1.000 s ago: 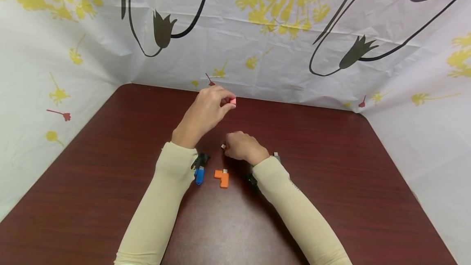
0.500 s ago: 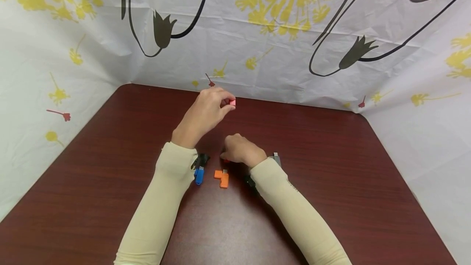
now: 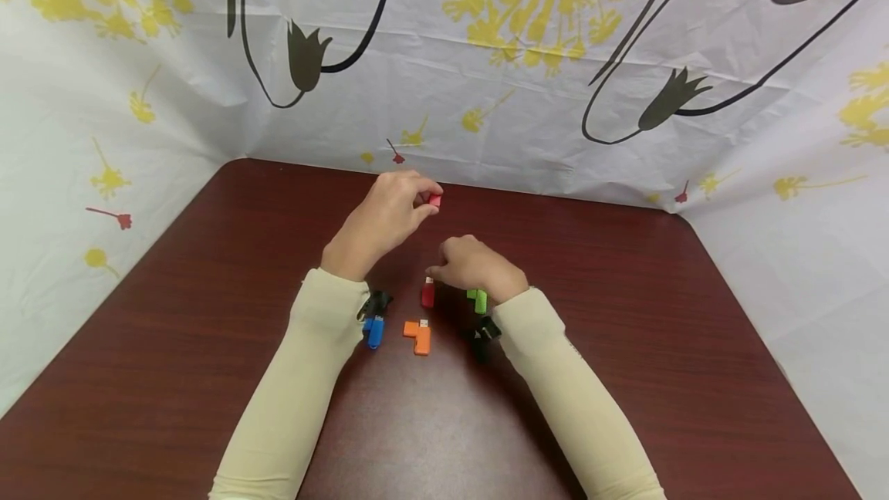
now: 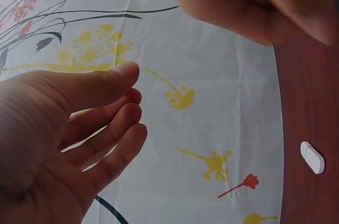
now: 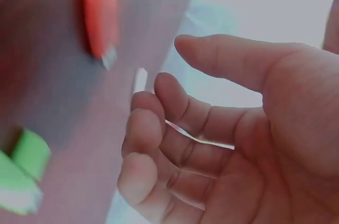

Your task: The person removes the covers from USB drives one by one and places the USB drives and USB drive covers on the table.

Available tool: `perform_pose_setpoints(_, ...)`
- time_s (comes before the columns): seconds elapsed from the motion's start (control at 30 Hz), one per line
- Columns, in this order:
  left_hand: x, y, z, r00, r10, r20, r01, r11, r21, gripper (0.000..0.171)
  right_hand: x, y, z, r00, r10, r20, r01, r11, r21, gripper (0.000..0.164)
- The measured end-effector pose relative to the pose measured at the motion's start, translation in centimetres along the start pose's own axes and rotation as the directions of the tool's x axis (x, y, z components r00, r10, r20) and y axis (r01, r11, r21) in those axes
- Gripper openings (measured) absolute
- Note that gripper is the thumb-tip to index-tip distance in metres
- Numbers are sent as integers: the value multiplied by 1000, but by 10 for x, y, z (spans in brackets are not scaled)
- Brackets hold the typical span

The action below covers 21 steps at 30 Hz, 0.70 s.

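Note:
In the head view my left hand (image 3: 385,214) is raised over the far part of the table, pinching a small red cap (image 3: 434,200) between thumb and index finger. That cap is hidden behind the fingertips in the left wrist view. A red USB stick (image 3: 427,293) lies on the table with its metal plug toward the far side. Just beyond it, my right hand (image 3: 479,265) hovers, its fingers loosely bent. In the right wrist view, a gap separates the thumb from the fingers, with the red USB stick (image 5: 100,17) apart from them.
An orange USB stick (image 3: 422,339) lies beside its orange cap. A blue USB stick (image 3: 376,332) is by the left cuff, a green one (image 3: 481,301) under the right wrist. The left wrist view shows a white stick (image 4: 312,157). A patterned sheet (image 3: 444,99) borders the table.
My right hand moved nearer, set the red USB stick down, then let go and drew away to the far right, uncovering the stick and the green one. The left hand dipped slightly with the cap.

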State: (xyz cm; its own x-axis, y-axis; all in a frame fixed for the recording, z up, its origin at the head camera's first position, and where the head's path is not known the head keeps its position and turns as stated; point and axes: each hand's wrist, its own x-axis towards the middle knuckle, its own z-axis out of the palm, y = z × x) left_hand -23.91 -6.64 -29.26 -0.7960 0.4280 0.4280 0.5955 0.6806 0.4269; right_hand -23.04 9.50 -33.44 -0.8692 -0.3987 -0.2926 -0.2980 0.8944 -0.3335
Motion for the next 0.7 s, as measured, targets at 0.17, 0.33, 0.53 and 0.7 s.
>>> perform_pose_setpoints(0.17, -3, -4, 1, 992, -66, 104, 62, 997, 45, 24, -12, 14, -21, 998, -12, -58, 13, 1000, 14, 27)
perform_pose_setpoints(0.33, -8, -14, 7, 946, -174, 273, 160, 984, 75, 21, -25, 28, -40, 993, -11, -121, 16, 999, 39, 28)
perform_pose_setpoints(0.53, -17, -28, 23, 887, -215, 408, 197, 977, 87, 16, -40, 42, -57, 985, 12, -170, 0, 997, 73, 29)
perform_pose_setpoints(0.7, -21, -30, 36, 855, -227, 466, 204, 974, 99, 9, -47, 50, -65, 984, 26, -175, -12, 997, 80, 31)
